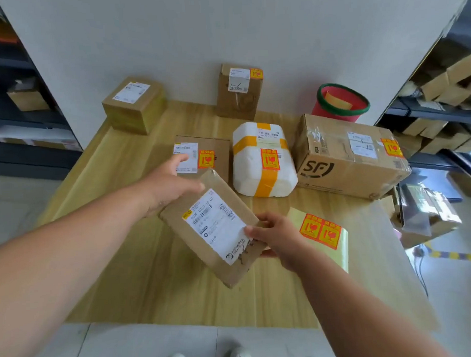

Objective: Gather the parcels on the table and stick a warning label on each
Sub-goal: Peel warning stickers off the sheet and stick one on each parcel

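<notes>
**Flat parcel held over the tabletop**

A pale board [224,32] closes off the far side; dim shelves [18,105] at the edges are hard to make out. The wooden tabletop [125,275] carries the SF carton [348,158], labelled, at far right. The flat parcel [217,227] is held tilted above the near middle, no warning label visible. Left hand [170,186] grip wraps its far corner; right hand [279,238] grip pinches its near edge, partly hiding the label sheet [321,231].
</notes>
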A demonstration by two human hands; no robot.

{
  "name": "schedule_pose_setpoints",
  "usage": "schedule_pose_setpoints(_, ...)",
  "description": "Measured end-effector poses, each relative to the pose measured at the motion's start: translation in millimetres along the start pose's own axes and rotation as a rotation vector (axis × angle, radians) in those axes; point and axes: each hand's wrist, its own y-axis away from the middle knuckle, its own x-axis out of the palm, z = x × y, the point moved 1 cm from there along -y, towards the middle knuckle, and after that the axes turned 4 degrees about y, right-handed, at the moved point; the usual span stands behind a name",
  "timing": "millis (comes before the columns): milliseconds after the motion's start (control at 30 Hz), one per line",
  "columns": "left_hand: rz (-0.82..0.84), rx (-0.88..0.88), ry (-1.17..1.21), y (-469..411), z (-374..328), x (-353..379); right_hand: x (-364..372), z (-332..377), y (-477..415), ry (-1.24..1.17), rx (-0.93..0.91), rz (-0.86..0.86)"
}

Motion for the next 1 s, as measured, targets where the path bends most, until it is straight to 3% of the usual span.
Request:
schedule_pose_setpoints(100,-0.208,0.009,-0.037,3.4,20.4,2.1,13.4,-23.3,2.9,-0.095,0.114,-0.108)
schedule_pose_setpoints(167,-0.237,-0.143,-0.06,11.1,45.7,10.8,22.9,-35.7,7.2,-0.144,0.184,-0.168)
schedule_pose_setpoints(267,-0.071,-0.427,-0.034,26.0,83.8,35.6,37.2,-46.5,14.9,-0.202,0.26,-0.21)
schedule_pose_setpoints(333,0.043,-0.5,0.001,30.8,100.9,53.2,45.0,-49.2,18.4,-0.17,0.284,-0.204)
schedule_pose_setpoints(567,0.01,-0.377,-0.065,18.8,110.9,68.9,48.5,-55.1,24.3,0.021,0.341,-0.182)
schedule_pose_setpoints(667,-0.049,-0.341,-0.214,16.5,105.2,74.9,28.0,-64.7,21.1,0.103,0.319,-0.327)
schedule_pose_setpoints(800,-0.189,-0.054,-0.711,12.5,81.2,95.8,-10.0,-83.3,18.1,-0.566,0.545,-0.585)
schedule_pose_setpoints(900,-0.186,0.121,-0.797,9.5,64.9,123.2,-37.7,-101.2,10.1,-0.938,0.614,-0.654)
schedule_pose_setpoints(1000,-0.138,0.209,-0.831,7.3,53.5,149.9,-62.1,-115.5,-5.0,-1.117,0.661,-0.71)
